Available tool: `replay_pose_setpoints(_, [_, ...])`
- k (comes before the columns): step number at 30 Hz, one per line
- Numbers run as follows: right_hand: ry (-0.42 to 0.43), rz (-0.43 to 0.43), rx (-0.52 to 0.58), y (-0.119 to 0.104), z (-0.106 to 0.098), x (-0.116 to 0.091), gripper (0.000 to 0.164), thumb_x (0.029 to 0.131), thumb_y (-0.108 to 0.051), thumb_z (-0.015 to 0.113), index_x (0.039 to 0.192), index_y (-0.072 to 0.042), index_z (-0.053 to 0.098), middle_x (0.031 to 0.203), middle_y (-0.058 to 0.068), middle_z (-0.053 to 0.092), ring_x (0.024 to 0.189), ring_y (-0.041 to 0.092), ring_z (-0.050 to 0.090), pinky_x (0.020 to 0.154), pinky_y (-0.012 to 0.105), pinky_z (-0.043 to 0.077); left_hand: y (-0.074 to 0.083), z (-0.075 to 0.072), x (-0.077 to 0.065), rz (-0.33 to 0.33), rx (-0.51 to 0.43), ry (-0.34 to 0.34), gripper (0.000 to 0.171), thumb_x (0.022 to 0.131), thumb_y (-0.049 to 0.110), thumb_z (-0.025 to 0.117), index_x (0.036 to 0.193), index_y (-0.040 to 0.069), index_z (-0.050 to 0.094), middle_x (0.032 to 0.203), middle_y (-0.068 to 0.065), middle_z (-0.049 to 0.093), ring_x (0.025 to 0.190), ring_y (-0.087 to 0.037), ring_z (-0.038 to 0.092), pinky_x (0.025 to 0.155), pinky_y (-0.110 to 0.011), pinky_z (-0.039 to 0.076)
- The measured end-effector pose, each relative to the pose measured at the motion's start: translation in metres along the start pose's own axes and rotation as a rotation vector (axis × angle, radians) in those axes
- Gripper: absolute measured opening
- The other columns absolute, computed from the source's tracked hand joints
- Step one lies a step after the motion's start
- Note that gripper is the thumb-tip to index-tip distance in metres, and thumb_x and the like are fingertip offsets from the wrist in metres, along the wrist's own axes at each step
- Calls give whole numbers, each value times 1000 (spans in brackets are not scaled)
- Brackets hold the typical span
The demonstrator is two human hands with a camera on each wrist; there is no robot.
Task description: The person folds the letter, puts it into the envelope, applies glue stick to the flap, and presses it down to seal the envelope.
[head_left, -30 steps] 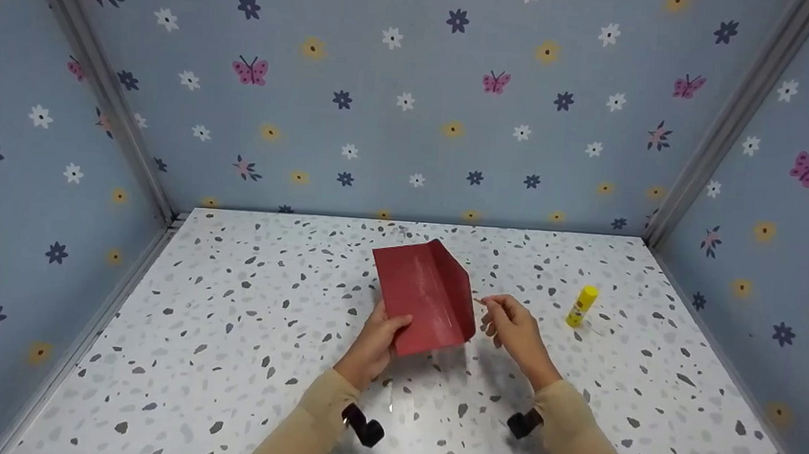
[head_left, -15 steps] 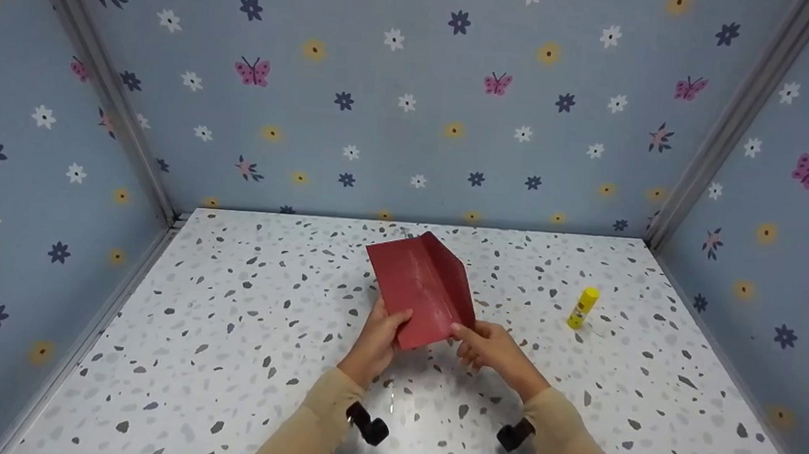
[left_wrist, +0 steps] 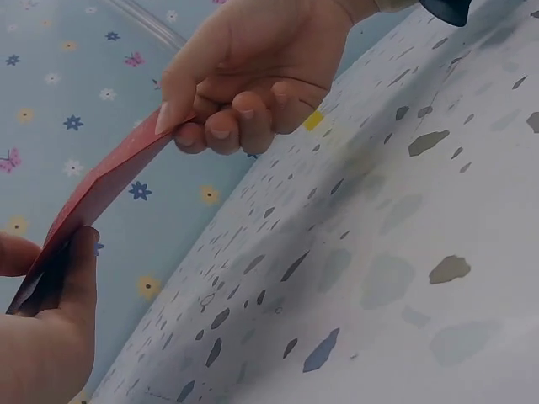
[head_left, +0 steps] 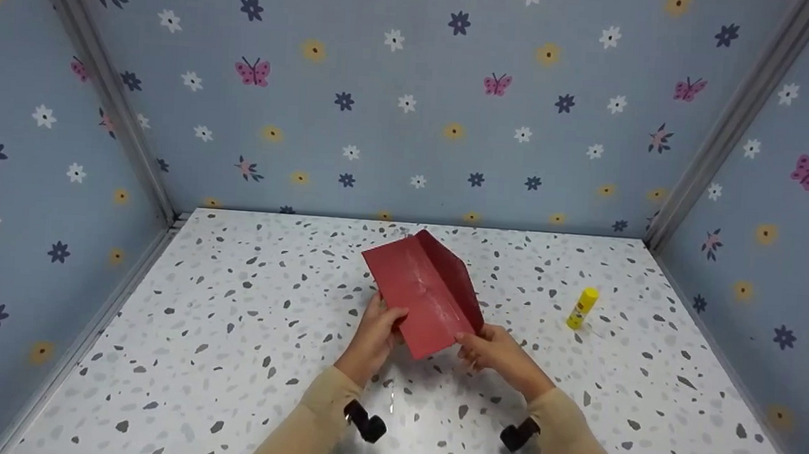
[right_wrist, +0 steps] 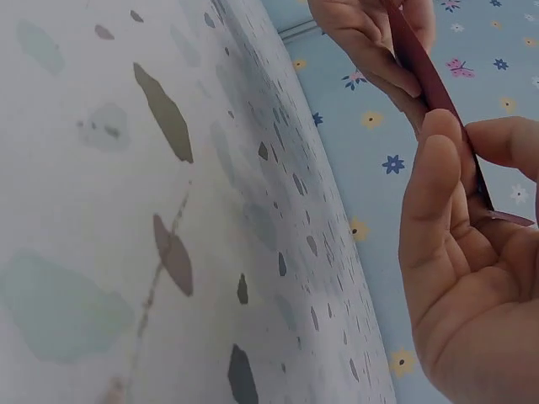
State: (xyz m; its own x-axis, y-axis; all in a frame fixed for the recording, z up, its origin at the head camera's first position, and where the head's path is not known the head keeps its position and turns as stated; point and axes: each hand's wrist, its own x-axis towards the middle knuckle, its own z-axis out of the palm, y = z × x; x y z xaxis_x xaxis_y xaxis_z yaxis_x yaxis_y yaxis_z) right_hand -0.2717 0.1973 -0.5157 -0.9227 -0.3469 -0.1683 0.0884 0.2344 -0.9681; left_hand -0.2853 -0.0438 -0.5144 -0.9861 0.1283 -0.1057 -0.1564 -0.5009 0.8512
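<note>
A red envelope (head_left: 415, 285) with its flap (head_left: 454, 273) raised is held tilted above the table by both hands. My left hand (head_left: 373, 335) grips its lower left edge, thumb on the near face and fingers behind. At the lower right corner, my right hand (head_left: 499, 355) pinches the envelope beside the flap fold. Whitish streaks run along the face next to that fold. In the left wrist view the red envelope (left_wrist: 109, 168) spans between the two hands, seen nearly edge-on. The right wrist view also shows the envelope (right_wrist: 425, 71) edge-on, pinched between thumb and finger.
A yellow glue stick (head_left: 582, 308) stands on the speckled white table (head_left: 239, 358) to the right of the hands. Flower-patterned blue panels (head_left: 398, 112) enclose the table at the back and both sides.
My right hand has moved left and down from beside the flap and taken hold of the envelope's lower right corner. The envelope has turned a little; the left hand keeps its grip.
</note>
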Motion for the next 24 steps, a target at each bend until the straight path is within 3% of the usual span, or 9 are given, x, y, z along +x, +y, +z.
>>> replay_pose_setpoints(3, [-1,9,-25,2,-5,-3,41,96,-36,67,112,2,62,91,10,67,80,20,64,72,33,54,5,-5,2,18,-21,24,68,98,1,54,156,6,18,129,-19,53,101,-18,60,82,-27,52])
replay_pose_setpoints(9, [10,40,-67,7,-17,-7,35,99,-33,60,109,1,61,96,11,65,84,20,61,72,32,54,12,-17,3,46,-78,58,67,98,1,56,155,5,20,135,-20,51,112,-21,60,92,-30,52])
replay_pose_setpoints(16, [-4,46,-35,14,-32,-12,32,100,-30,58,110,0,60,98,12,64,84,22,61,72,33,54,15,-26,3,34,-90,113,52,101,7,56,147,3,33,134,-18,48,110,-20,57,88,-28,53])
replay_pose_setpoints(24, [-25,31,3,15,-41,-14,29,102,-27,55,111,-1,61,98,10,65,85,21,60,71,32,53,16,-30,3,29,-52,149,38,102,9,55,138,2,43,128,-15,56,103,-18,59,84,-27,52])
